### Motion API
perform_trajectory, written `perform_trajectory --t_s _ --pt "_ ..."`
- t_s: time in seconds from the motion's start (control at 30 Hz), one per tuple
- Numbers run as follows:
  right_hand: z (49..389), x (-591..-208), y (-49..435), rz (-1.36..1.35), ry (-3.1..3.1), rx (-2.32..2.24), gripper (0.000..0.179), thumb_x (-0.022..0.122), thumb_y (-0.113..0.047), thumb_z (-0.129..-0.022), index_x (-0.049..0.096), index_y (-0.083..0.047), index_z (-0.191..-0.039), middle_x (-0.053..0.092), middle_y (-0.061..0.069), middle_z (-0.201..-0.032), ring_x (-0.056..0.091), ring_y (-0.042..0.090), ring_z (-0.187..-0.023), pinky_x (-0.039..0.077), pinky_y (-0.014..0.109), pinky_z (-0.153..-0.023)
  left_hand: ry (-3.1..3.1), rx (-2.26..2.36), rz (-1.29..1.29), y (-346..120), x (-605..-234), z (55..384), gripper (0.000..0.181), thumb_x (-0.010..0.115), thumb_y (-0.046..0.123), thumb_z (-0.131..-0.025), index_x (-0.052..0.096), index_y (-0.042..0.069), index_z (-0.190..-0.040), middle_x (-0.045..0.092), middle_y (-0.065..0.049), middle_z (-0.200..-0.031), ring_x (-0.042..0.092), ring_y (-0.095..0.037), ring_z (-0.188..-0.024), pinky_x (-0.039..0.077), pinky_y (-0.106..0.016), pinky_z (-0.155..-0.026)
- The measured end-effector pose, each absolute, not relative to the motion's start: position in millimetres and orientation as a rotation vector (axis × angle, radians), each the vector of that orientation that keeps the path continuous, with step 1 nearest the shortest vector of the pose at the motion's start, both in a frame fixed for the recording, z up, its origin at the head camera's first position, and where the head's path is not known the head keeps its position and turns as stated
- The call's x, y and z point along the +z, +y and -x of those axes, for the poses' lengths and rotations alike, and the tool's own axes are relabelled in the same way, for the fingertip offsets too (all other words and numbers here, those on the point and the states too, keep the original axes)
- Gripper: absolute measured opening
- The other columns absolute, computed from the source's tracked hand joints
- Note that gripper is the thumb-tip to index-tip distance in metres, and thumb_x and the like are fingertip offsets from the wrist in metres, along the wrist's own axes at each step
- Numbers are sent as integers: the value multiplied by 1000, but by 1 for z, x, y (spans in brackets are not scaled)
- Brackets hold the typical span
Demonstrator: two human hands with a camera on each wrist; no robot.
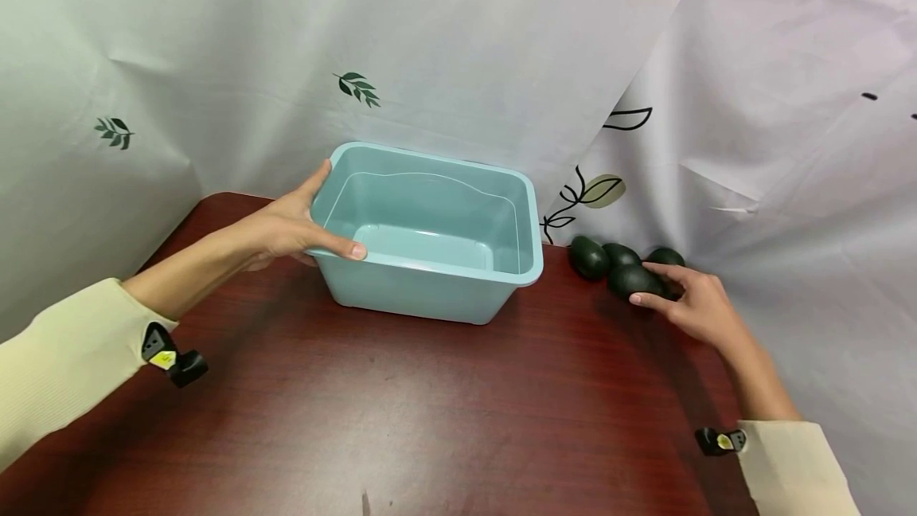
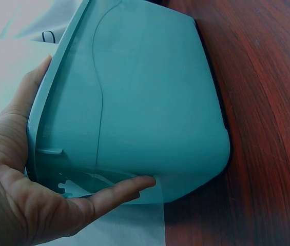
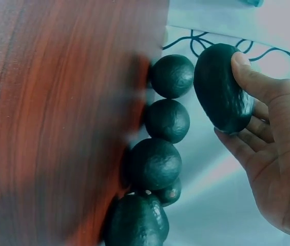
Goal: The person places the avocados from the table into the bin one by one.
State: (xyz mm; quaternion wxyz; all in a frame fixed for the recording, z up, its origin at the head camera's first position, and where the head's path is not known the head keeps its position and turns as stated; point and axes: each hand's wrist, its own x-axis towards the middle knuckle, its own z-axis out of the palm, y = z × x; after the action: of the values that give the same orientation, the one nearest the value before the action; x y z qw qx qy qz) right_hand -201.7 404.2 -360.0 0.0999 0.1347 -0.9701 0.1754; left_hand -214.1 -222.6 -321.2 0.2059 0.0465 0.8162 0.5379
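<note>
A light blue plastic tub (image 1: pixel 430 293) stands on the table against the back cloth. My left hand (image 1: pixel 290 221) grips its left end. In the head view, the thumb lies over the near rim and a finger reaches up along the side rim; the left wrist view shows another finger under the rim, against the end wall (image 2: pixel 134 128). Off to the right, my right hand (image 1: pixel 691 301) holds a dark green avocado (image 3: pixel 219 87) between thumb and fingers, above several more avocados (image 3: pixel 155 164) lined up on the table.
The reddish-brown wooden table (image 1: pixel 430 412) spreads in front of the tub. A pale cloth (image 1: pixel 458 38) with leaf prints hangs behind it and along both sides. The avocado row (image 1: pixel 589 258) lies close to the cloth, right of the tub.
</note>
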Motion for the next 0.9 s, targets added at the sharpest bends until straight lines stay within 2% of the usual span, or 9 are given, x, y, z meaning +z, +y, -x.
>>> perform_trajectory --t_s 0.13,0.27,0.4,0.47,0.57,0.7,0.9 --pt "203 -356 402 -399 -2857 511 62 96 -40 -92 79 -9 -142 84 14 -104 64 22 -88 44 20 -79 2276 1495 -131 -222 -321 214 155 98 29 -91 -32 47 -172 3 -21 -188 40 -49 -161 59 -73 -109" --pt "204 -352 399 -394 -2870 491 63 95 -42 -93 77 -9 -144 84 13 -102 65 28 -91 47 28 -82 2275 1492 -130 -222 -320 214 155 98 28 -91 -33 47 -172 3 -21 -188 40 -49 -161 59 -73 -110" --pt "206 -347 396 -395 -2878 480 65 94 -43 -94 76 -8 -146 82 9 -96 63 27 -89 48 33 -83 2276 1490 -129 -222 -320 214 155 98 29 -90 -33 47 -172 4 -22 -188 40 -49 -161 58 -73 -110" --pt "207 -345 395 -401 -2873 476 64 95 -42 -93 77 -9 -145 82 10 -99 63 25 -89 49 34 -84 2277 1487 -128 -222 -319 214 155 98 29 -90 -33 47 -172 4 -22 -188 40 -49 -162 58 -73 -110" --pt "209 -342 392 -420 -2855 477 63 96 -40 -92 78 -11 -144 83 10 -99 62 22 -87 46 26 -83 2279 1485 -126 -222 -319 213 155 98 29 -91 -33 47 -172 5 -22 -188 40 -49 -162 58 -73 -111" --pt "210 -337 388 -440 -2840 502 63 96 -39 -92 78 -10 -145 85 14 -112 61 22 -88 41 18 -82 2281 1487 -127 -223 -319 213 154 97 29 -91 -33 47 -172 5 -22 -188 39 -49 -162 58 -74 -110" --pt "210 -331 383 -432 -2851 514 65 93 -44 -94 76 -11 -148 83 19 -128 65 27 -96 45 22 -85 2272 1496 -133 -223 -320 213 154 97 28 -91 -33 47 -172 4 -22 -188 37 -51 -163 57 -76 -110"
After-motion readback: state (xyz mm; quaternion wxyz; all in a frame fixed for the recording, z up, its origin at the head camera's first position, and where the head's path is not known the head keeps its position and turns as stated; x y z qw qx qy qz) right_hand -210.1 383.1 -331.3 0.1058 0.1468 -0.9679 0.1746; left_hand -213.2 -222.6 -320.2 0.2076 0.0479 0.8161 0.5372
